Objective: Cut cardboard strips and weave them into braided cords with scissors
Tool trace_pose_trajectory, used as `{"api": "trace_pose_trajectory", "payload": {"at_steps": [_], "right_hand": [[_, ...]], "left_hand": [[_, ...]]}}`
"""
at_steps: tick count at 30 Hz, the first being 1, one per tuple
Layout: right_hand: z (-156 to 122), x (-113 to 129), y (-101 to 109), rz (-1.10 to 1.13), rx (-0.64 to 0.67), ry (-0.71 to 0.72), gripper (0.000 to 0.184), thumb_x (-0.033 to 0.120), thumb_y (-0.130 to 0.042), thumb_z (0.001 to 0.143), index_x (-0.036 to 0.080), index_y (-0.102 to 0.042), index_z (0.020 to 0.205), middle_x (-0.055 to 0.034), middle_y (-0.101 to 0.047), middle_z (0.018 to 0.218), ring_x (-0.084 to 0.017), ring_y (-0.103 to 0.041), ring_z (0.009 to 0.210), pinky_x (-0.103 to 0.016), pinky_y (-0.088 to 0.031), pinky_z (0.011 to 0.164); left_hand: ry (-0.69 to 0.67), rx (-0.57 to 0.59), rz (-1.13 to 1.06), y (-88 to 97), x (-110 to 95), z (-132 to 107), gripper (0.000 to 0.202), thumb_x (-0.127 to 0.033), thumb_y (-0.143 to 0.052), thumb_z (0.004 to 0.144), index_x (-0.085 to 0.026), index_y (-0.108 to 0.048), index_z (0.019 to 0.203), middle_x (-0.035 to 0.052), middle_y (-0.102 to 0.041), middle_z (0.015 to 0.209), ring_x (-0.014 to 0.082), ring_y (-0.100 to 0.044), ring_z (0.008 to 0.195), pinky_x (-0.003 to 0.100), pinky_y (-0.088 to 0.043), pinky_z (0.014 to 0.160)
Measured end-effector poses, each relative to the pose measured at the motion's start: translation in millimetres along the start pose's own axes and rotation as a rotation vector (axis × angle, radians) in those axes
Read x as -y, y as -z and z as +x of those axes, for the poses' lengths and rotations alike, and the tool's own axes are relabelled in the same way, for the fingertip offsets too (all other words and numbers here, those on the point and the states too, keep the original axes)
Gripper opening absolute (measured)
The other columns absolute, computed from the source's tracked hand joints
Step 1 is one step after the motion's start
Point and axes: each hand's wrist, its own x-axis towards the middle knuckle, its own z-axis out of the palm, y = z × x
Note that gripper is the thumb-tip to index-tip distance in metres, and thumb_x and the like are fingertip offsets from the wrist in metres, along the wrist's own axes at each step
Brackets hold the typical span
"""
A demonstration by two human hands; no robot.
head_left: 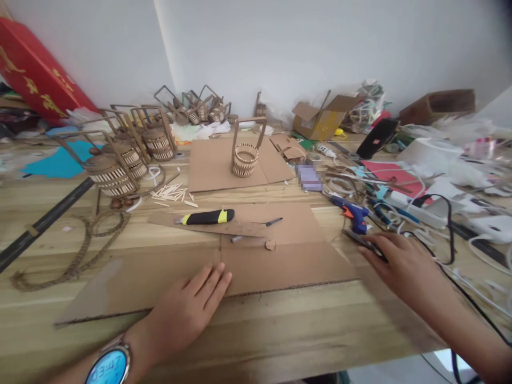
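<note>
My left hand [188, 309] lies flat, palm down, with its fingers stretched over the front edge of a large cardboard sheet [288, 266]. My right hand [400, 264] has its fingers closed on a dark, slim tool [366, 244] at the sheet's right; its exact kind is hard to make out. Just beyond that tool is a blue glue gun [352, 212]. A black and yellow utility knife [206, 217] rests on a narrow cardboard strip [240, 229]. Beside the strip are a dark pen [274, 221] and a small cardboard scrap [270, 245].
A small handled basket [245, 160] stands on another cardboard sheet [210, 160]. Several lidded baskets [114, 178] stand at left, near loose sticks [172, 193] and a rope [82, 261]. Cables [450, 229] and clutter crowd the right. An open carton [324, 120] sits at the back.
</note>
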Motion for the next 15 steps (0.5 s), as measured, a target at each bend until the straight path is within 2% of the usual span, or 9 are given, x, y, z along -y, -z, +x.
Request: {"api": "trace_pose_trajectory", "payload": {"at_steps": [2,4,8,12,15], "right_hand": [[26,28,1,0.094,0.049,0.112,0.034,0.043,-0.043,0.097,0.021,-0.069,0.099,-0.0162,-0.07,0.095,-0.032,-0.066,0.086,-0.049,-0.052,0.079],[51,66,2,0.192,0.128,0.241,0.03,0.04,-0.044,0.099,0.023,-0.069,0.101,-0.0112,-0.072,0.098,-0.027,-0.067,0.092,-0.042,-0.054,0.083],[98,151,0,0.303,0.246,0.417,0.026,0.035,-0.047,0.101,0.022,-0.068,0.11,-0.0091,-0.07,0.109,-0.022,-0.066,0.103,-0.035,-0.054,0.087],[141,218,-12,0.301,0.31,0.495,0.031,0.037,-0.056,0.098,0.017,-0.064,0.12,-0.0123,-0.066,0.12,-0.024,-0.062,0.113,-0.04,-0.051,0.095],[163,249,-27,0.271,0.375,0.536,0.037,0.04,-0.062,0.095,0.017,-0.061,0.124,-0.0095,-0.064,0.126,-0.024,-0.063,0.112,-0.048,-0.052,0.095]], "left_hand": [[-0.047,0.036,0.012,0.9,-1,0,0.055,0.001,-0.039,0.084,-0.01,-0.06,0.134,0.0123,-0.068,0.133,0.0266,-0.065,0.116,0.033,-0.052,0.067],[-0.081,0.072,0.032,3.2,-2,2,0.054,0.001,-0.041,0.083,-0.009,-0.061,0.133,0.0136,-0.068,0.133,0.027,-0.066,0.116,0.031,-0.052,0.064],[-0.087,0.133,0.047,6.8,-5,6,0.052,-0.001,-0.044,0.085,-0.008,-0.06,0.133,0.0169,-0.067,0.133,0.0296,-0.067,0.116,0.03,-0.054,0.06],[-0.099,0.16,0.035,7.8,-7,8,0.048,-0.004,-0.044,0.089,-0.007,-0.059,0.135,0.0193,-0.066,0.133,0.0306,-0.068,0.115,0.031,-0.055,0.058],[-0.115,0.169,0.031,9.1,-7,9,0.045,-0.008,-0.043,0.094,-0.005,-0.057,0.137,0.0219,-0.065,0.134,0.0303,-0.068,0.116,0.03,-0.054,0.057]]}}
